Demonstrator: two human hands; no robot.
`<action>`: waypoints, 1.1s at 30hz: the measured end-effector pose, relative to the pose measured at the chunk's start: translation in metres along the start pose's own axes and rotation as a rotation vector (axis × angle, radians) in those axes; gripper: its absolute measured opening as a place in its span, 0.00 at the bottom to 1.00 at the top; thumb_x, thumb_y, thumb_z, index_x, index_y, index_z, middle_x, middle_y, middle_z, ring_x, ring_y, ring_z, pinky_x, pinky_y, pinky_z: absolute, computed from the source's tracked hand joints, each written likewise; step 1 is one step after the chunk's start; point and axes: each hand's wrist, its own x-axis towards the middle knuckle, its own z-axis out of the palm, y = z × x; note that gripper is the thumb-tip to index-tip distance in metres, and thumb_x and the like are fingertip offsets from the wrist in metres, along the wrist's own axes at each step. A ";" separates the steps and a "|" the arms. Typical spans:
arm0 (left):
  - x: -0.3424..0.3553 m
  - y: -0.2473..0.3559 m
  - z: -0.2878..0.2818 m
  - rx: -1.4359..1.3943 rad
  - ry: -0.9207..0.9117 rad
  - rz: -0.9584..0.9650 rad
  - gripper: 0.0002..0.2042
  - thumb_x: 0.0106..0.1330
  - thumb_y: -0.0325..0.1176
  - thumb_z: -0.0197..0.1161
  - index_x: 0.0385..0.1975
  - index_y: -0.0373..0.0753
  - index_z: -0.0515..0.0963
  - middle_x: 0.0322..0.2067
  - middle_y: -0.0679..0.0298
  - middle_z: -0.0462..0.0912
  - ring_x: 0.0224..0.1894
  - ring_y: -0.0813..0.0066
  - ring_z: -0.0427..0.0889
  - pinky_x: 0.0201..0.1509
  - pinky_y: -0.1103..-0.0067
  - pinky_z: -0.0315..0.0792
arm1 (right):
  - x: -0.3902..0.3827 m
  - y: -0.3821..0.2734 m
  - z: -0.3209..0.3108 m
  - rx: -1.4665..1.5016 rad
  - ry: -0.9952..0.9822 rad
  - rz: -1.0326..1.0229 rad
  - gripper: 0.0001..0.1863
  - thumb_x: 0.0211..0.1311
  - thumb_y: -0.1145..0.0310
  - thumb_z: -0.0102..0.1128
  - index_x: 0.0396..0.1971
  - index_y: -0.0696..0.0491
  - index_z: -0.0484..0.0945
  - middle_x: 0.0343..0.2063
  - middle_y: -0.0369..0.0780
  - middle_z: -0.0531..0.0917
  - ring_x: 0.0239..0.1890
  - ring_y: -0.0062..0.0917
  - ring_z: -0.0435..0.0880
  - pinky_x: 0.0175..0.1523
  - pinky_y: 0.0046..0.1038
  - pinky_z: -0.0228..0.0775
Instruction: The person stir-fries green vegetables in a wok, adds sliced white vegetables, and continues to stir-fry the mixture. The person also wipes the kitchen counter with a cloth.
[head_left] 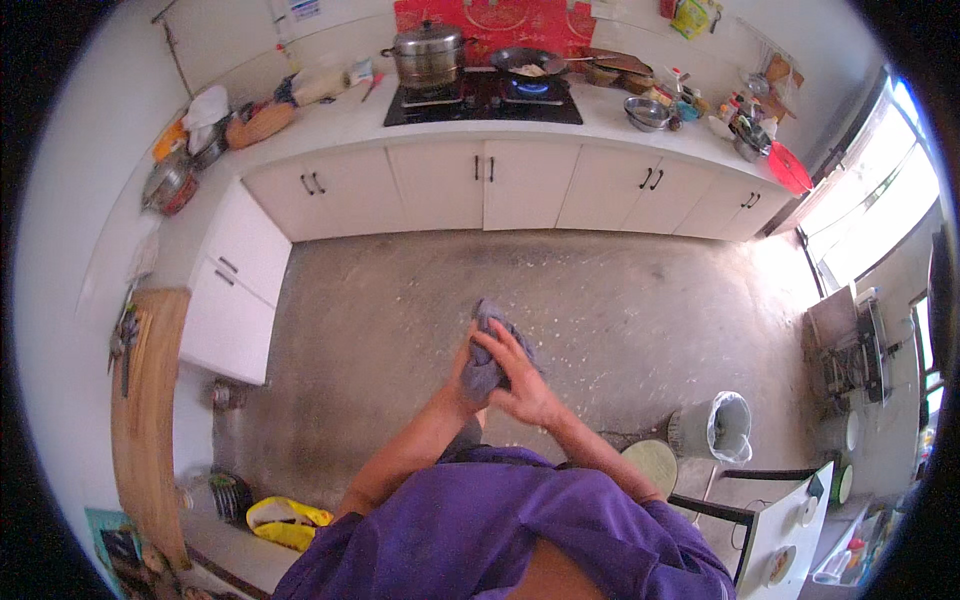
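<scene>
A crumpled grey cloth (487,312) is bunched between my two hands, out in front of my body above the floor. My left hand (461,376) grips it from the left, with its fingers mostly hidden by the fabric. Across the front of the cloth lie the fingers of my right hand (522,385), pressed onto it from the right. Both forearms reach forward from the purple garment I wear.
Ahead, a white counter (330,135) carries a steamer pot (428,60) and a wok (525,65) over a lit burner. Wooden board (150,420) at left. Lined bin (690,430), round green-topped item (650,466) and small table (795,530) at right. Yellow bag (285,520) behind left.
</scene>
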 end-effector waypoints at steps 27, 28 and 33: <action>0.486 0.212 0.104 0.608 0.099 -0.041 0.34 0.62 0.60 0.39 0.61 0.42 0.54 0.58 0.61 0.62 0.56 0.67 0.65 0.52 0.71 0.64 | 0.398 0.439 -0.325 -0.367 0.361 0.273 0.14 0.55 0.63 0.53 0.40 0.53 0.71 0.37 0.46 0.75 0.39 0.44 0.75 0.40 0.38 0.69; 0.507 0.217 0.104 0.616 0.148 0.016 0.33 0.62 0.59 0.39 0.61 0.42 0.54 0.58 0.61 0.62 0.56 0.66 0.65 0.52 0.71 0.64 | 0.422 0.466 -0.352 -0.383 0.374 0.237 0.14 0.55 0.62 0.53 0.40 0.53 0.71 0.37 0.47 0.75 0.39 0.45 0.75 0.40 0.38 0.69; 0.616 0.249 0.105 0.507 0.343 0.245 0.31 0.61 0.56 0.45 0.60 0.44 0.56 0.58 0.58 0.61 0.54 0.65 0.67 0.50 0.71 0.64 | 0.524 0.601 -0.468 -0.637 0.014 0.216 0.20 0.53 0.60 0.55 0.46 0.50 0.70 0.44 0.47 0.73 0.44 0.42 0.74 0.48 0.38 0.67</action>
